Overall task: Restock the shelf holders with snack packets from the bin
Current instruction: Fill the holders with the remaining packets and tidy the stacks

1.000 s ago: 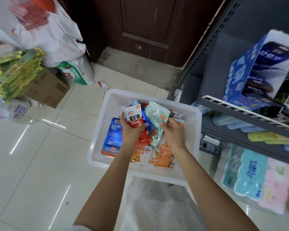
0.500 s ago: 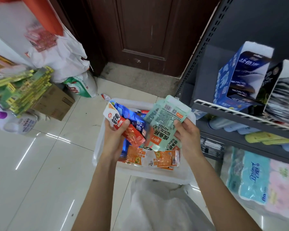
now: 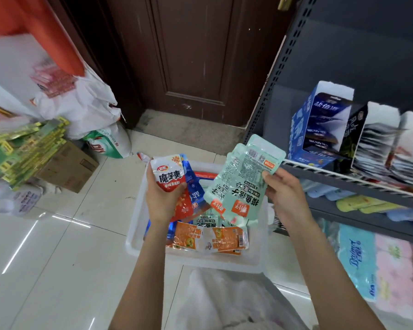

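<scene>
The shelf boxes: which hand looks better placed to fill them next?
Probably the right hand: it holds green packets beside the shelf boxes. The left hand is farther.

Both hands lifting snack packets above the white bin beside the shelf

The left hand (image 3: pixel 161 198) grips a red-and-white packet (image 3: pixel 168 173) with blue packets (image 3: pixel 194 186) fanned behind it, while the right hand (image 3: pixel 284 194) pinches a pair of pale green packets (image 3: pixel 241 182) by their upper edge, printed side toward the camera and upside down. Below them the white bin (image 3: pixel 135 225) sits on the tiled floor (image 3: pixel 57 258) with orange packets (image 3: pixel 210 239) lying in it. To the right, a dark shelf (image 3: pixel 343 182) carries a blue holder box (image 3: pixel 319 125) and a black holder box (image 3: pixel 353 139), both with packets standing in them. A brown door (image 3: pixel 196 55) stands behind
</scene>
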`<state>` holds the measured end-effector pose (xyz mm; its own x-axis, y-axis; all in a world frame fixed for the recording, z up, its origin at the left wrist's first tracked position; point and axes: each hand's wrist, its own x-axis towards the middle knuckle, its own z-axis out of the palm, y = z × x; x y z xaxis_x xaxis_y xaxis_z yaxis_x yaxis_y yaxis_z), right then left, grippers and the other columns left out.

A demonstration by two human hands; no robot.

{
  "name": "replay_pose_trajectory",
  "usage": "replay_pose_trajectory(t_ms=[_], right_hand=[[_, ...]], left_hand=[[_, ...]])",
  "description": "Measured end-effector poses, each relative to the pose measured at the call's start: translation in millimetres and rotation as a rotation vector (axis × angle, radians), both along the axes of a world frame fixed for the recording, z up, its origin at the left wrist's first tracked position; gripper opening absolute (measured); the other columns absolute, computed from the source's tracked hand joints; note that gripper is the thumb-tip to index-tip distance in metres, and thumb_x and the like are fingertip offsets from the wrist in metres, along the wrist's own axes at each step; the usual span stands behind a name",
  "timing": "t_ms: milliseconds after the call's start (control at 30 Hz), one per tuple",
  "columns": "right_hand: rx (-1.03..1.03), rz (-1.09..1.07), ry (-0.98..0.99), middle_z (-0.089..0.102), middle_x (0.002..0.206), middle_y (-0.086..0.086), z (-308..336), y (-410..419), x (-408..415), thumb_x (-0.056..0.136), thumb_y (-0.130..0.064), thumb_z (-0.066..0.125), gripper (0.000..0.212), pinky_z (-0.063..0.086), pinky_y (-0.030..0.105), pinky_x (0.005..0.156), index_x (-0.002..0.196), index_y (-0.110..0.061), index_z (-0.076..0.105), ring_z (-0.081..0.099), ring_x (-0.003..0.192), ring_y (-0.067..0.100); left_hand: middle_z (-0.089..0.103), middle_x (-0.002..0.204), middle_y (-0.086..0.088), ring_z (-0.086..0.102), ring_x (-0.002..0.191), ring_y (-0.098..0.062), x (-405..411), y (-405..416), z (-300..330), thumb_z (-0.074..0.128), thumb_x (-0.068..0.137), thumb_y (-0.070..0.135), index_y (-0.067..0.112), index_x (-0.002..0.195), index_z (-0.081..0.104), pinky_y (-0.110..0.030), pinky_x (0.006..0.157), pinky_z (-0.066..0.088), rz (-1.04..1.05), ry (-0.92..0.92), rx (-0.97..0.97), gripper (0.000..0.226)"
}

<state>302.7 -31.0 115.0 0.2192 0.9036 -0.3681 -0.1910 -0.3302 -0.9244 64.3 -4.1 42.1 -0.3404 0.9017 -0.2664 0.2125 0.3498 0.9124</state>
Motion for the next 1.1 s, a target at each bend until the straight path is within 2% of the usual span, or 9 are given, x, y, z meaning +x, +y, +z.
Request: replay_pose_trajectory(t_ms=[167, 300, 400, 467, 600, 733, 867, 1000, 1100], right_hand=[[-0.028, 0.116, 0.103, 0.073, 0.087, -0.006, 8, 11, -3, 0.094, -0.003, 0.049, 0.022, 0.055, 0.028, 0.075, 0.099, -0.015, 0.066, 0.067, 0.08, 0.008], [-0.05, 0.065, -0.069, 0.074, 0.09, -0.007, 1, 13, -12, 0.094, -0.007, 0.053, 0.021, 0.052, 0.028, 0.074, 0.097, -0.022, 0.068, 0.069, 0.083, 0.007], [-0.04, 0.0, -0.132, 0.074, 0.094, -0.006, -1, 10, -8, 0.094, -0.007, 0.055, 0.02, 0.054, 0.028, 0.076, 0.097, -0.022, 0.069, 0.069, 0.087, 0.01], [-0.052, -0.023, -0.14, 0.073, 0.097, -0.004, -1, 5, -4, 0.094, -0.007, 0.055, 0.019, 0.055, 0.028, 0.076, 0.099, -0.019, 0.068, 0.069, 0.089, 0.012], [-0.062, -0.111, -0.053, 0.073, 0.098, -0.001, -8, -7, 5, 0.094, -0.005, 0.053, 0.021, 0.054, 0.026, 0.074, 0.103, -0.016, 0.068, 0.068, 0.088, 0.014], [-0.036, -0.21, -0.067, 0.071, 0.1, 0.003, -7, -22, 20, 0.095, -0.005, 0.052, 0.024, 0.056, 0.02, 0.067, 0.116, -0.006, 0.064, 0.067, 0.084, 0.012], [0.096, -0.289, -0.088, 0.07, 0.106, 0.013, -5, -40, 53, 0.093, -0.002, 0.056, 0.035, 0.058, 0.041, 0.078, 0.119, -0.024, 0.047, 0.069, 0.092, 0.022], [0.275, -0.197, -0.519, 0.068, 0.084, -0.005, -2, -66, 99, 0.097, -0.013, 0.052, 0.025, 0.051, 0.026, 0.052, 0.105, -0.037, 0.048, 0.064, 0.067, 0.007], [0.284, -0.106, -0.657, 0.065, 0.091, -0.013, -3, -91, 150, 0.099, -0.015, 0.048, 0.022, 0.046, 0.019, 0.058, 0.108, -0.029, 0.062, 0.059, 0.07, 0.001]], left_hand=[[0.068, 0.11, -0.012, 0.069, 0.087, -0.028, 12, 0, 12, 0.067, 0.084, 0.008, 0.026, 0.129, 0.043, -0.04, 0.069, 0.056, -0.116, -0.443, -0.125, 0.054], [0.069, 0.114, 0.0, 0.068, 0.097, -0.019, 29, -6, 34, 0.049, 0.097, 0.03, 0.033, 0.129, 0.047, -0.035, 0.074, 0.053, -0.207, -0.694, -0.192, 0.032], [0.069, 0.109, 0.011, 0.068, 0.097, -0.013, 34, -14, 46, 0.065, 0.081, 0.047, 0.041, 0.121, 0.045, -0.036, 0.08, 0.055, -0.294, -0.65, -0.208, 0.045], [0.068, 0.114, 0.003, 0.068, 0.099, -0.019, 37, -19, 50, 0.078, 0.072, 0.032, 0.035, 0.121, 0.043, -0.039, 0.08, 0.057, -0.358, -0.625, -0.203, 0.06], [0.07, 0.112, -0.005, 0.069, 0.096, -0.023, 52, -25, 53, 0.068, 0.075, 0.005, 0.025, 0.12, 0.048, -0.032, 0.069, 0.057, -0.33, -0.782, -0.249, 0.052], [0.073, 0.096, 0.003, 0.072, 0.08, -0.015, 80, -32, 54, 0.059, 0.085, -0.002, 0.021, 0.116, 0.05, -0.027, 0.06, 0.056, -0.354, -0.772, -0.279, 0.04], [0.072, 0.095, 0.003, 0.072, 0.077, -0.016, 116, -41, 64, 0.064, 0.083, 0.001, 0.022, 0.12, 0.049, -0.029, 0.059, 0.057, -0.441, -0.682, -0.285, 0.045], [0.073, 0.097, 0.004, 0.072, 0.083, -0.018, 169, -58, 73, 0.067, 0.082, 0.002, 0.03, 0.115, 0.049, -0.03, 0.063, 0.057, -0.489, -0.587, -0.192, 0.047], [0.072, 0.097, 0.002, 0.072, 0.08, -0.017, 219, -74, 75, 0.061, 0.086, -0.004, 0.03, 0.113, 0.048, -0.029, 0.061, 0.057, -0.447, -0.613, -0.186, 0.045]])
